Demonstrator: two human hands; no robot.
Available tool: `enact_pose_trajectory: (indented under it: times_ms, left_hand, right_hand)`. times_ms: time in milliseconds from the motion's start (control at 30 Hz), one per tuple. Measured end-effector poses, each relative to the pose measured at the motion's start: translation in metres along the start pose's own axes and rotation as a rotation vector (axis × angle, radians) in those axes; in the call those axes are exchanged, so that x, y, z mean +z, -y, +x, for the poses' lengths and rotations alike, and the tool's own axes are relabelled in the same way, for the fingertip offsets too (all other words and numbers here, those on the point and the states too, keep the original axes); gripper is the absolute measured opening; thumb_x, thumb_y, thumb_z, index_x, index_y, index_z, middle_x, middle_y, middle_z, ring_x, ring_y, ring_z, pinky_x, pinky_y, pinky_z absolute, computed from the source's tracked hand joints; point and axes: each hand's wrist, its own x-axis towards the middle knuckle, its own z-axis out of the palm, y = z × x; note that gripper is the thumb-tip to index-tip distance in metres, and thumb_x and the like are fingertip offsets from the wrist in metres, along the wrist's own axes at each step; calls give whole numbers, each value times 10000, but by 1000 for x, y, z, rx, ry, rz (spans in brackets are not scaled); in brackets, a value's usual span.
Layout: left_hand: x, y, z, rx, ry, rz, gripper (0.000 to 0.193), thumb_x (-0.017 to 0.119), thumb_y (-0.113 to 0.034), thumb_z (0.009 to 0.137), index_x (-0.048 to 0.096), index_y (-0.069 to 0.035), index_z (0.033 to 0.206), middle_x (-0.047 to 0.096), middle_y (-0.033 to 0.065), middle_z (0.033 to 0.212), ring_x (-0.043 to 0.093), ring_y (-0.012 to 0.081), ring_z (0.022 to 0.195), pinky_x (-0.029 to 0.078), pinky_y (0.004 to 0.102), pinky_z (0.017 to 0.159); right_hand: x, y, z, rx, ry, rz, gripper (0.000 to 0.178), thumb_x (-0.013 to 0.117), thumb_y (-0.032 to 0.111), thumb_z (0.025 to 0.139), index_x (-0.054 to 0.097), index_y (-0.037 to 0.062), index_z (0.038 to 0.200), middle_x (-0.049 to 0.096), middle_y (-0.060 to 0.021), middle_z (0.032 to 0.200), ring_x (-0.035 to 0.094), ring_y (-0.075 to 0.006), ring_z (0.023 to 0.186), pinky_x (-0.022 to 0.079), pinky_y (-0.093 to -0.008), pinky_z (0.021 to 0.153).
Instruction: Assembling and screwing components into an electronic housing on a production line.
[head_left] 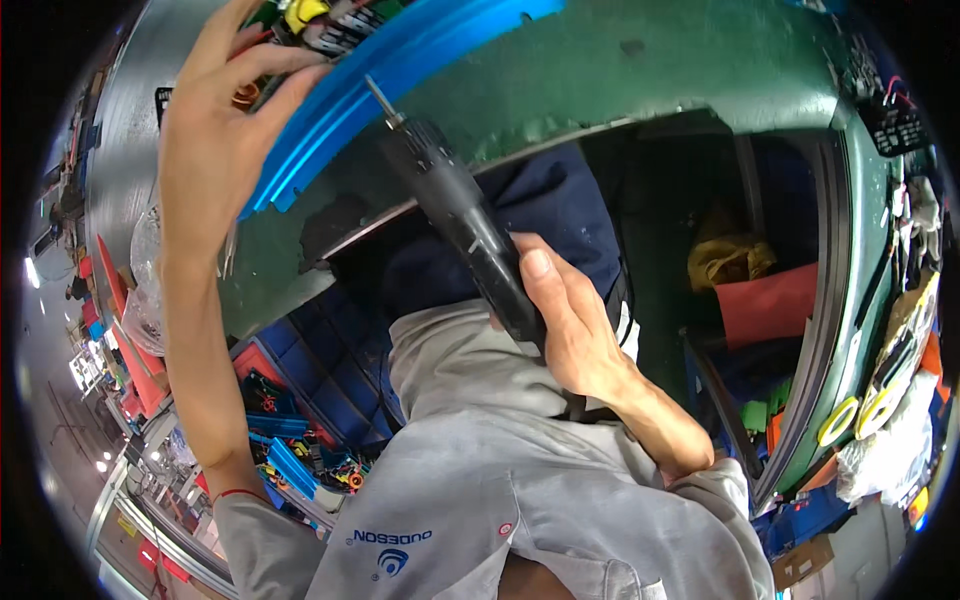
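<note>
My right hand (pixel 572 325) is wrapped around a black electric screwdriver (pixel 462 212). Its thin metal bit points up and left, the tip over the side of a long blue metal housing (pixel 335 115); whether it touches cannot be told. At the housing's left end my left hand (pixel 215 130) grips it, thumb along the inner edge and fingers bent over the parts inside. Those parts are a circuit board (pixel 345 30) with a yellow-topped component and copper coil, cut off by the top of the view.
The housing lies on a worn green bench top (pixel 680 65) with a front edge. Below left, a bin holds blue housings (pixel 290 468) and small parts. At right are yellow tape rolls (pixel 838 422), plastic bags and a red sheet (pixel 768 305) on a lower shelf.
</note>
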Motion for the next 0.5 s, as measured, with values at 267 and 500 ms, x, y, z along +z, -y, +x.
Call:
enact_pose_trajectory:
  times_ms: [267,500]
  left_hand:
    - [-1,33,-8,155,49,-76,100,755,-46,802,699,-8,876,438,159,1540,442,348,1403,369,440,1140]
    - [-5,37,-2,131,47,-260,130,781,-35,767,696,-22,864,397,176,1567,435,369,1400,384,443,1122]
  right_hand:
    - [0,-6,0,232,170,420,857,211,689,1006,517,-27,1367,626,-70,731,527,-109,622,395,-251,589]
    - [0,-2,-5,318,186,489,932,259,741,973,490,-77,1355,611,-107,706,515,-162,584,399,-280,558]
